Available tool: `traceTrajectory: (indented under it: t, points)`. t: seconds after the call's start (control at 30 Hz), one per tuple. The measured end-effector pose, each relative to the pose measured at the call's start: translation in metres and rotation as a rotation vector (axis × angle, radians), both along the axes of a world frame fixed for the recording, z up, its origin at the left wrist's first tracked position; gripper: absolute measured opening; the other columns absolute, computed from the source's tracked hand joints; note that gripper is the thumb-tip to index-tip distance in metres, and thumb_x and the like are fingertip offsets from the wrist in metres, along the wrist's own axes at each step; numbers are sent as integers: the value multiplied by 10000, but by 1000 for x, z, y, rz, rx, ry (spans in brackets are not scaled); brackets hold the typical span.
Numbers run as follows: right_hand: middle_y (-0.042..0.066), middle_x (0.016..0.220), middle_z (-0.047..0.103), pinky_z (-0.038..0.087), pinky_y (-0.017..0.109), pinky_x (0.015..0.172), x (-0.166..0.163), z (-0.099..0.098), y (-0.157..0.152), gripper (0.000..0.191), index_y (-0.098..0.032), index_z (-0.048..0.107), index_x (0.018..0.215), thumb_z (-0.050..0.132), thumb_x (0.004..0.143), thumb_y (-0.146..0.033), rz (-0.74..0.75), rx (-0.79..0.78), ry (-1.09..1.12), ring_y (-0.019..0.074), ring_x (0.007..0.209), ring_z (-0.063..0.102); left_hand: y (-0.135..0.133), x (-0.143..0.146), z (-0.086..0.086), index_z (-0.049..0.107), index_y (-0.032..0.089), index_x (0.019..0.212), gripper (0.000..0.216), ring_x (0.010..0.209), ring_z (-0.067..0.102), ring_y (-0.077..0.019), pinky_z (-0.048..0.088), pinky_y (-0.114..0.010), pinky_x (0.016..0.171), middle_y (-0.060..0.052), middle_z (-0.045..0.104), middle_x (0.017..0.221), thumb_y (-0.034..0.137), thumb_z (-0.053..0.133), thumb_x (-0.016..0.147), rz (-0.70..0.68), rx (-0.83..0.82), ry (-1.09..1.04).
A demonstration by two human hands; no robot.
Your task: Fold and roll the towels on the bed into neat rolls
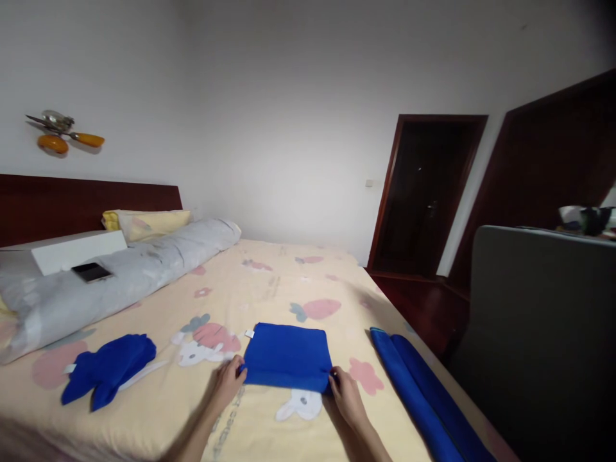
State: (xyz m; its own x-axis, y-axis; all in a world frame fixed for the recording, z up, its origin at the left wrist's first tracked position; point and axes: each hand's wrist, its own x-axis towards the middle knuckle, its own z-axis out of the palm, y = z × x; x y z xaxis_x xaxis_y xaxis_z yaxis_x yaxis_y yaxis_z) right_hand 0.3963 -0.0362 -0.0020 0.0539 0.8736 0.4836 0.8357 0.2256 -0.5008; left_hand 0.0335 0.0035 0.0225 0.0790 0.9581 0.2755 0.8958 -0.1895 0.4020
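A blue cloth (289, 354), flat and roughly rectangular, lies on the bed in front of me, with a small white tag at its upper left corner. My left hand (228, 386) pinches its left edge near the lower corner. At the lower right corner, the fingers of my right hand (347, 396) are closed on the same cloth. A crumpled blue cloth (115, 366), also with a white tag, rests farther left. Two long blue folds of fabric (414, 385) lie along the bed's right side; whether they are one piece I cannot tell.
The patterned bedsheet (269, 285) spreads under everything. A long grey roll (163, 256) bears a phone (92, 272) and stands beside a white box (79, 250). Behind them are a pillow (154, 222) and the headboard (86, 199). A dark chair back (534, 333) rises at right.
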Motion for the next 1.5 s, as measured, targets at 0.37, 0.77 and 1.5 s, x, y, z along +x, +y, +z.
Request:
traceTrajectory:
  t: [0.37, 0.77, 1.5]
  points:
    - [85, 1431, 513, 413, 431, 1066, -97, -26, 12, 552, -205, 426, 1431, 452, 880, -215, 255, 175, -310, 257, 1314, 476, 1, 94, -52, 378, 260, 1464, 608, 1382, 388, -177, 301, -382, 1145, -30, 440, 1505, 84, 351, 883, -403, 179, 237]
    - [102, 1470, 449, 399, 480, 1069, -6, -25, 1, 513, -218, 382, 1457, 369, 961, -348, 201, -74, -324, 255, 1365, 411, 10, -9, -24, 201, 386, 1505, 569, 1446, 264, -236, 259, -514, 1133, -30, 291, 1578, 397, 394, 970, -419, -56, 260]
    - [59, 926, 664, 468, 370, 805, 6, -2, -42, 223, -221, 611, 973, 427, 862, -281, 188, -107, 71, 239, 884, 587, -37, -11, 4, 638, 227, 809, 227, 868, 618, -209, 414, -334, 845, -13, 682, 846, 105, 498, 679, -209, 31, -27]
